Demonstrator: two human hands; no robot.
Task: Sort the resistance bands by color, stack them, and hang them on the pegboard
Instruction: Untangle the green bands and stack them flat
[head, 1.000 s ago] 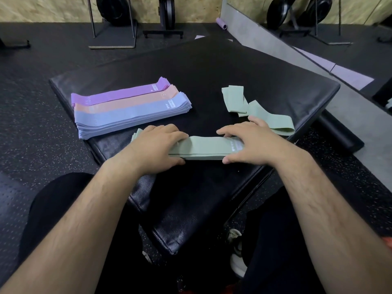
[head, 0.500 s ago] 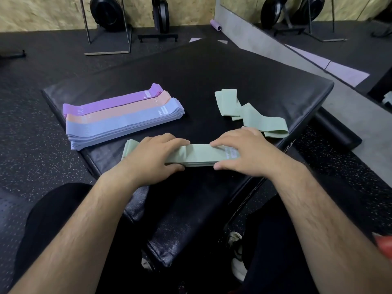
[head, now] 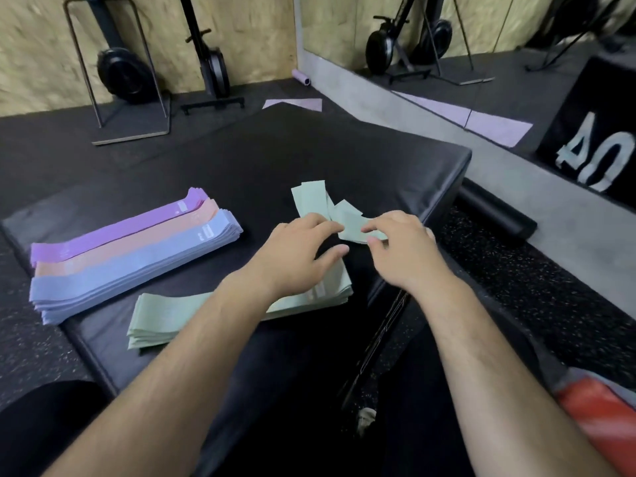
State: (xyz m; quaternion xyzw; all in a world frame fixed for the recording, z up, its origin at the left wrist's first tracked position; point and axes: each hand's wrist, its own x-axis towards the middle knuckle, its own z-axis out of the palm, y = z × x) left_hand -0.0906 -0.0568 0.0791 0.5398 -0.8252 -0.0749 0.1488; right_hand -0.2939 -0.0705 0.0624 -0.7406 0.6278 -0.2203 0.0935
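- Surface: black padded vinyl mat (head: pixel 344 160) on speckled rubber floor (head: pixel 550 287); chipboard wall (head: pixel 241 32) and mirror (head: pixel 481 29) behind.
- Purple, peach and blue band stacks (head: pixel 130 256) lie left; the green stack (head: pixel 161 318) lies nearer me.
- My left hand (head: pixel 296 256) and right hand (head: pixel 402 249), fingers loosely spread, touch the loose crumpled green bands (head: pixel 316 204); grip unclear.

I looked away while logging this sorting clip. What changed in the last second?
Both hands, left and right, let go of the green stack and reached forward to the loose green bands. The purple, peach and blue stacks stayed put.
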